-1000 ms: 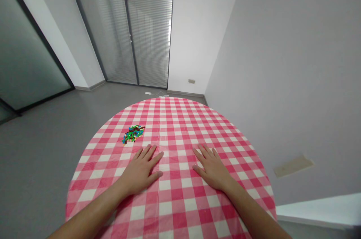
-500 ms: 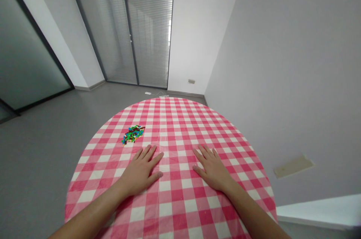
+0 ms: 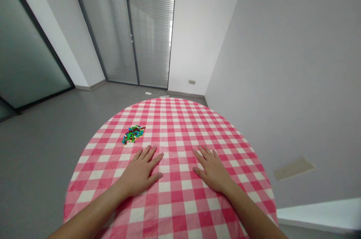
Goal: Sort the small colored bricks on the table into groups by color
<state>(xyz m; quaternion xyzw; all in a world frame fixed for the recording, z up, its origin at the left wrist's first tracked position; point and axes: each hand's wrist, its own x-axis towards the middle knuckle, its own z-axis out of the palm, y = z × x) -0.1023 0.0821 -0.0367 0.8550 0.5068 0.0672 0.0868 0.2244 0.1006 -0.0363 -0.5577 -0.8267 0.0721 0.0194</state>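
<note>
1. The left hand (image 3: 139, 169) lies flat on a pink-and-white gingham tablecloth (image 3: 175, 201), open and palm down, its fingers spread and gripping nothing.
2. The right hand (image 3: 211, 169) rests just as open and empty on the cloth, farther to the right of the pile than the left hand is.
3. The pile of small coloured sticks (image 3: 133, 134) (green, blue, brown and yellow; too small to tell exactly what they are) sits just beyond the left hand's fingertips, untouched.
4. Well beyond the pile, past the table's far edge, stands a glazed door with blinds (image 3: 149, 24). To the pile's left is a glass partition (image 3: 28, 36); to its right, a pale wall (image 3: 267, 81) — a beige panel (image 3: 293, 168) set low on it.
</note>
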